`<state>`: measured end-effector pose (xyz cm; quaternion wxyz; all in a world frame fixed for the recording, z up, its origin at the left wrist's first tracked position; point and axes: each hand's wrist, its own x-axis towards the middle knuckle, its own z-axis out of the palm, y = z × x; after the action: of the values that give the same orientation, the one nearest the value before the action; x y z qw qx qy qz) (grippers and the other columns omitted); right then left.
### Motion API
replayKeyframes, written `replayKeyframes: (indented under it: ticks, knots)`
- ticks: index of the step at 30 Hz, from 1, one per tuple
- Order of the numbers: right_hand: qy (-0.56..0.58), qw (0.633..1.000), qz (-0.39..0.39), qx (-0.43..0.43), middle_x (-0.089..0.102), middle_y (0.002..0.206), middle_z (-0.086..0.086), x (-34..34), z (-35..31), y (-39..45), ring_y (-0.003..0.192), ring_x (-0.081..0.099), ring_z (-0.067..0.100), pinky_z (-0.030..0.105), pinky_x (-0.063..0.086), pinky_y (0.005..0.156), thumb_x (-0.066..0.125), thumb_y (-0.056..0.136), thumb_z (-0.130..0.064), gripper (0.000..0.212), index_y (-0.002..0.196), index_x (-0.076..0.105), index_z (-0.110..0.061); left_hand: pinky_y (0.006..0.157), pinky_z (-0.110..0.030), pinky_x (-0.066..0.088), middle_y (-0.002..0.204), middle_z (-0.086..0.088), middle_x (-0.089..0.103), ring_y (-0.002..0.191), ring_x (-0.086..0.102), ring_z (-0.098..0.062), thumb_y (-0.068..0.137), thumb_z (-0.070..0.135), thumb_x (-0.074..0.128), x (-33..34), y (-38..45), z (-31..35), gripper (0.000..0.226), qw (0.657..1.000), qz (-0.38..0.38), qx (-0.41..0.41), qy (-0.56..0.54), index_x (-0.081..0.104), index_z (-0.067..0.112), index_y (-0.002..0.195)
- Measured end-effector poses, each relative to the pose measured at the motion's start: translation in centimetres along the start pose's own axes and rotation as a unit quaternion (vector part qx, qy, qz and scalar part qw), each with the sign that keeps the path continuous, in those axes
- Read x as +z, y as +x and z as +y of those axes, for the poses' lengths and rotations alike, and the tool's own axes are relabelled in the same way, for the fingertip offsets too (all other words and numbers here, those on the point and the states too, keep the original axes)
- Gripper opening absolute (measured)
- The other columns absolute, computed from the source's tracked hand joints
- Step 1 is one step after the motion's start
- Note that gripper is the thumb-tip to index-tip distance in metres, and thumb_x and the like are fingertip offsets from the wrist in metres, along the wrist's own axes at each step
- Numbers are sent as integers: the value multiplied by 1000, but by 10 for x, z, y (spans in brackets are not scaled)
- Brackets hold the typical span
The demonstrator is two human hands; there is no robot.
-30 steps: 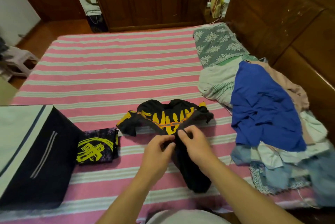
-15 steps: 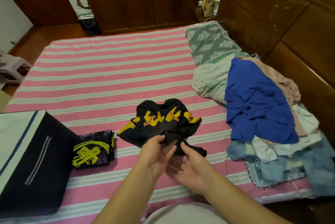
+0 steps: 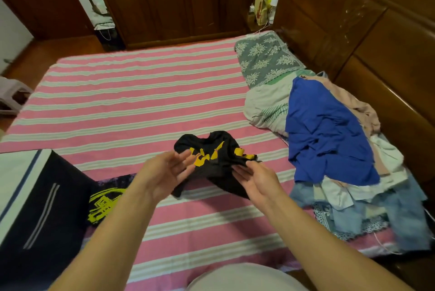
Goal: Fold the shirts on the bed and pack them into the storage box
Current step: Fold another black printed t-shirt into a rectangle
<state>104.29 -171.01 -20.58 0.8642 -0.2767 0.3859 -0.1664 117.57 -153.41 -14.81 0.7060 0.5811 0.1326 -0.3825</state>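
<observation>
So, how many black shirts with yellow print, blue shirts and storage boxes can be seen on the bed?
Black shirts with yellow print: 2
Blue shirts: 1
Storage boxes: 1
Total: 4
</observation>
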Motion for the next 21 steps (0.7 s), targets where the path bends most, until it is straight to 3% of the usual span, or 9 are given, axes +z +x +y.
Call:
replayKeyframes:
  ticks: [2,4,7,9,11,14,16,19,21]
  knots:
    - [-33,999,17,-29,61,80,16,0,-4,5,68,67,21,40,57,81,43,100,7,20,86,50,-5,82,-43,59,116,-14,73,102,73,-27,103,13,51,4,3,9,14,999,-33,39,16,57,6,93]
    - [-119,992,-5,-37,61,84,15,2,-2,6,63,64,16,32,58,72,44,99,6,18,89,52,-6,90,-40,58,118,-3,73,106,71,-21,96,14,67,13,2,-4,7,976,-76,112,170,63,16,101]
    - [-290,953,-72,-57,58,93,15,2,2,-1,77,63,22,28,57,69,50,94,5,10,101,57,8,105,-26,47,140,17,52,128,50,7,85,3,70,17,-1,-41,68,855,-159,247,427,53,50,130]
    - [-384,912,-110,-90,52,85,11,-2,-5,-9,78,57,24,33,55,71,58,86,-5,22,97,52,13,119,-32,33,155,19,35,144,31,6,84,6,69,13,5,-53,88,810,-193,288,472,34,56,147]
    - [-487,850,-160,-117,45,78,6,-9,-22,-20,73,46,19,39,44,69,63,79,-19,33,92,49,7,120,-41,33,158,18,38,147,34,-4,86,15,73,10,1,-54,86,843,-248,239,414,32,52,152]
    - [-554,790,-245,-93,42,80,5,-17,-51,-33,76,40,18,38,33,71,64,83,-25,31,88,48,1,113,-33,43,141,14,60,135,52,-7,92,9,74,21,-16,-53,60,855,-318,201,356,53,32,143]
    - [-522,803,-272,-87,40,80,6,-16,-61,-40,78,40,19,38,34,72,62,86,-17,26,80,42,-1,99,-33,54,121,4,72,116,67,-15,92,8,74,32,-25,-54,39,856,-309,234,342,66,27,125]
    - [-374,893,-235,-83,55,85,11,-12,-54,-51,86,54,24,39,47,78,60,94,-7,12,82,56,-9,71,-41,59,87,-5,72,75,73,-26,94,8,71,48,-27,-64,11,867,-245,273,337,64,14,99]
    - [-295,927,-226,-62,66,99,12,-18,-42,-55,94,62,28,39,50,80,61,97,-9,7,100,67,-11,68,-38,58,84,-3,73,72,74,-26,96,7,67,55,-28,-76,8,881,-214,272,324,63,14,96]
